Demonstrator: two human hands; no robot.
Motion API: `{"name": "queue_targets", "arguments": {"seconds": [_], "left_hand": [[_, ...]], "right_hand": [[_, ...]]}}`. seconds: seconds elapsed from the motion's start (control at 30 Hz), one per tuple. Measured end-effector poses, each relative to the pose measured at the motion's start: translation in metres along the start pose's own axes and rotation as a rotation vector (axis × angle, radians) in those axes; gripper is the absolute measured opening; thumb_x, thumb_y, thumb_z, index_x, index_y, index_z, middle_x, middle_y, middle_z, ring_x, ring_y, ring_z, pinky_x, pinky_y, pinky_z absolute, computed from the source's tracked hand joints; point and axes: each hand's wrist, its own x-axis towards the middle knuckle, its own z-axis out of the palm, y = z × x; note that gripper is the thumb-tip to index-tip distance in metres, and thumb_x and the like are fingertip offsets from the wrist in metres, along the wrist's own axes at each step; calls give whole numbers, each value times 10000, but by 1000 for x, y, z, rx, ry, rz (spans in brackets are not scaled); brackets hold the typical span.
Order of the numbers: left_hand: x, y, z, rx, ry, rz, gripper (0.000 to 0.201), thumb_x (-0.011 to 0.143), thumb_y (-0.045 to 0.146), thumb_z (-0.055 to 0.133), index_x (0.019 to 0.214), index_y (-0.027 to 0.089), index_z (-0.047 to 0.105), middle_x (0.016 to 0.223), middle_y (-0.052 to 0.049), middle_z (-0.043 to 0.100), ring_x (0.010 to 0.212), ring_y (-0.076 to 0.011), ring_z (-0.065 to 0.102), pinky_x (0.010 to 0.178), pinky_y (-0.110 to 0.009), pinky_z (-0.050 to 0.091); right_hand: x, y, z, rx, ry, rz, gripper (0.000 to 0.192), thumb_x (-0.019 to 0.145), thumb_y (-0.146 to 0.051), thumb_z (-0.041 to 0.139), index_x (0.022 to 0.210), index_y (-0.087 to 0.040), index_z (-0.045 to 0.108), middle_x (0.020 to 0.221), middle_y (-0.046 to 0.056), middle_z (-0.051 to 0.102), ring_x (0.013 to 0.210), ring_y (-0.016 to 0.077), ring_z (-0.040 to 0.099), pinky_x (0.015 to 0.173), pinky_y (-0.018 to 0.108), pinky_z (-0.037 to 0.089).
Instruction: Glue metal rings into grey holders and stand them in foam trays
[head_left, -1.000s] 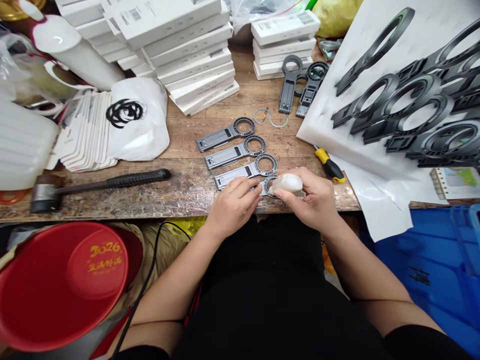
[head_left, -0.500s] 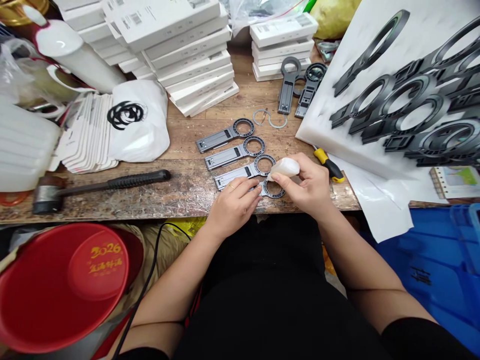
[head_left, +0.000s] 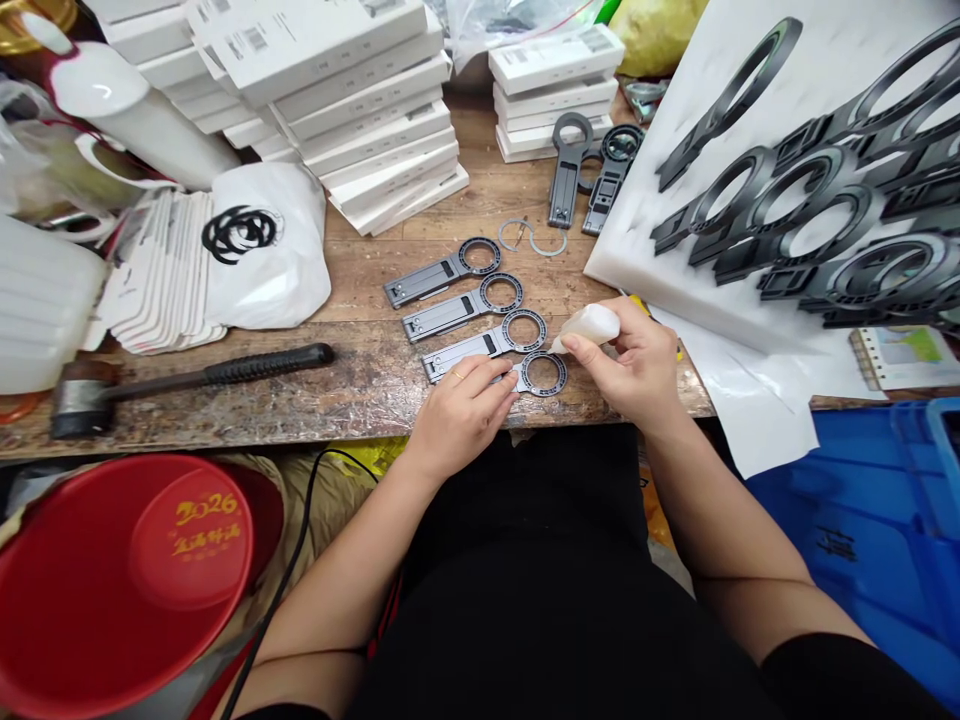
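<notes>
pinching a white bottle [head_left: 591, 325], right hand [head_left: 637, 365] beside ring bracket [head_left: 541, 374] under left hand [head_left: 463, 408].

From my remote seat the bench was bright and evenly lit, apparently from overhead, with only short soft shadows under the hands and the hammer [head_left: 180, 378]. The white foam sheet [head_left: 675, 170] and the stacked white boxes [head_left: 360, 90] ran close to washed out, and a dull sheen lay on the worn table edge [head_left: 360, 395]. The wide lens bowed the edges; corners looked slightly soft.
</notes>
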Motion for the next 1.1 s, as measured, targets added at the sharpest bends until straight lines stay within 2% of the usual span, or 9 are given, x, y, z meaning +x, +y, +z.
{"name": "queue_targets", "arguments": {"seconds": [0.23,0.43,0.57,0.77,0.93,1.1], "left_hand": [[0,-1,0,18,13,28,206,1004,170,688,1207,176,722,1210,-132,783,1120,-272,727,1002,-464,627],[1,-1,-1,5,9,11,211,1006,174,683,1213,199,723,1209,-124,785,1121,-270,729,986,-462,630],[1,0,-1,12,16,25,210,1004,175,687,1211,188,721,1198,-129,787,1108,-271,734,974,-453,633],[1,-1,0,2,8,5,211,1009,179,677,1212,210,726,1196,-118,787,1111,-267,735,984,-461,627],[2,0,-1,8,15,30,205,1005,167,682,1206,183,719,1189,-130,787,1102,-270,731,979,-460,629],[2,0,0,1,5,3,206,1016,184,668,1210,206,731,1193,-117,789,1109,-266,736,990,-467,629]], "right_hand": [[-4,-4,-8,-9,11,-14,189,930,-398,748,955,-221,686,865,22,726,741,187,648,703,328,509],[-13,-8,-18,-57,-23,-6,177,924,-391,767,959,-231,698,892,28,762,769,206,689,713,340,530],[-19,-14,-22,-73,-23,-52,165,928,-378,770,949,-228,704,873,25,764,753,200,698,674,325,523],[-23,-17,-23,-72,-37,-46,162,942,-374,755,961,-223,698,885,33,765,765,203,703,677,327,527],[-17,-12,-20,-87,-4,-57,155,928,-368,764,954,-228,701,871,24,760,748,198,690,679,320,513],[-11,-7,-15,-89,13,-48,171,924,-392,758,949,-237,690,862,18,750,731,192,667,690,327,521]]}}
